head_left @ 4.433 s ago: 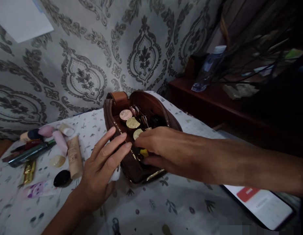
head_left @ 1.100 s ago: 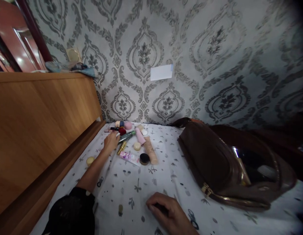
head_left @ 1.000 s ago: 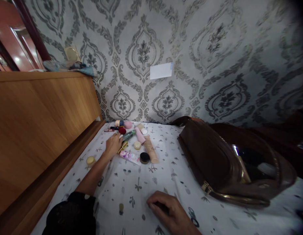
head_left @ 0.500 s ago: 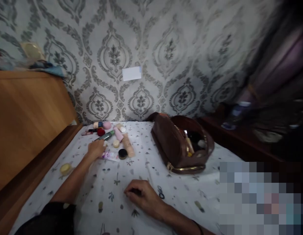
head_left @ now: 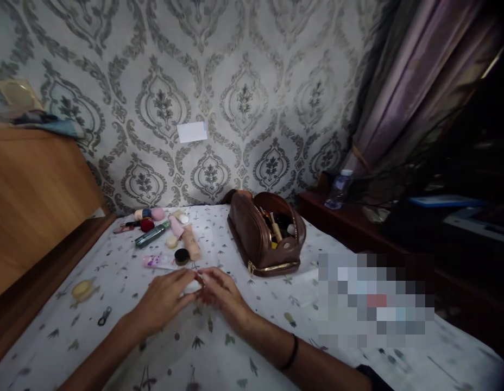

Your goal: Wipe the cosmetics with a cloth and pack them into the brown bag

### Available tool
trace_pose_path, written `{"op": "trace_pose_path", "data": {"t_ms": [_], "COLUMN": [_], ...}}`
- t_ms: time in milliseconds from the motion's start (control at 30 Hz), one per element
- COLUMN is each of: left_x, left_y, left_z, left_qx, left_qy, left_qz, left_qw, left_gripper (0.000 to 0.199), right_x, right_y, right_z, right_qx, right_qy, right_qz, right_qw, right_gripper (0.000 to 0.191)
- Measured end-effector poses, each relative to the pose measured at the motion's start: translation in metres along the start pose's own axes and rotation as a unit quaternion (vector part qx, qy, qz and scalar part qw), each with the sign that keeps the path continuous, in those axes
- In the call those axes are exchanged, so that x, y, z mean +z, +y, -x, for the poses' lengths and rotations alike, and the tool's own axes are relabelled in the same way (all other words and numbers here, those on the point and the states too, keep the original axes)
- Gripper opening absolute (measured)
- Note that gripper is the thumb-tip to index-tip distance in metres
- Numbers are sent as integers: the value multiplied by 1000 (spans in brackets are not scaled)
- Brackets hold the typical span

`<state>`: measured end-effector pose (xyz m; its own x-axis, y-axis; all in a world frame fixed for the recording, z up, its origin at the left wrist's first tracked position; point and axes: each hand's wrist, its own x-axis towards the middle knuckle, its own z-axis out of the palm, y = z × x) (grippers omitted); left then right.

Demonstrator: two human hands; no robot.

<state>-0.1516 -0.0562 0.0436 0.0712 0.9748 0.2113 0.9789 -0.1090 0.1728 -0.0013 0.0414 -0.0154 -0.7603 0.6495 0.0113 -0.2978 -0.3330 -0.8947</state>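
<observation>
Near the middle of the patterned sheet, my left hand [head_left: 168,296] is closed round a small white round item [head_left: 191,287]. My right hand [head_left: 223,293] meets it from the right, its fingers closed at the item's edge and partly blurred. Just beyond the hands lie a black-lidded jar [head_left: 181,256] and a pink and white tube [head_left: 157,261]. Farther back are a beige tube [head_left: 191,243], a green case [head_left: 152,234], a pink tube [head_left: 176,227] and a red round item [head_left: 146,225]. The open brown bag [head_left: 250,233] stands to the right, with brushes inside.
A yellow-lidded round item [head_left: 82,290] and a dark hair tie [head_left: 105,316] lie at the left. A wooden cabinet [head_left: 36,201] borders the left side. On the right, a plastic bottle [head_left: 339,190] stands on a dark ledge, near a curtain.
My left hand has come back from the cosmetics with a white item and met my right hand. The view has turned rightward.
</observation>
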Motion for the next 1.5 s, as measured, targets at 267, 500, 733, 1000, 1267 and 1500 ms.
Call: {"op": "trace_pose_path", "data": {"t_ms": [267,500,733,1000,1267,1500], "left_x": [33,60,65,66,47,45], "left_y": [14,7,5,-3,1,0], "left_z": [1,4,7,10,7,2], "left_qx": [53,79,58,7,-111,-250], "left_qy": [56,180,172,96,93,171], "left_qz": [-45,2,19,70,336,485], "left_qw": [996,980,983,993,931,820], "left_gripper": [22,27,35,31,27,54], "right_x": [-20,-22,-21,-23,-26,-20], "right_y": [-2,0,2,-8,-12,-10], "right_z": [5,1,3,1,2,8], "right_qx": [-17,-13,-11,-5,-18,24], "right_qy": [16,2,23,70,53,-47], "right_qz": [15,92,111,106,16,76], "right_qw": [1000,996,993,992,998,996], "right_gripper": [42,52,52,40,34,33]}}
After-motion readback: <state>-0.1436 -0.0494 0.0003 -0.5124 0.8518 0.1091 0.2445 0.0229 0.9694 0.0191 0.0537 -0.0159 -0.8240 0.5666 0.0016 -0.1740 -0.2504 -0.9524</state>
